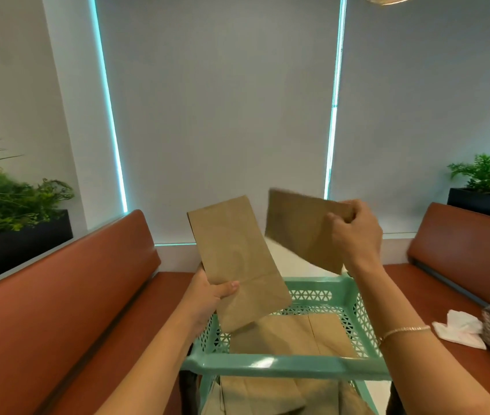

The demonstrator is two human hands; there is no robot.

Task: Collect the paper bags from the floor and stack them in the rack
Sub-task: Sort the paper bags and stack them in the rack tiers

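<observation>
We are holding two flat paper bags above the green rack (279, 363). Our left hand (207, 298) is pinching the lower edge of one bag (234, 259) at about 11 o'clock from the rack's top tier; our right hand (354, 232) is pinching the other bag (300, 226) by its upper corner at 1 o'clock. They look light, thin and floppy, so we are judging an edge grip best. At least two more bags (294, 333) are lying in the top tier, others on the tier below.
</observation>
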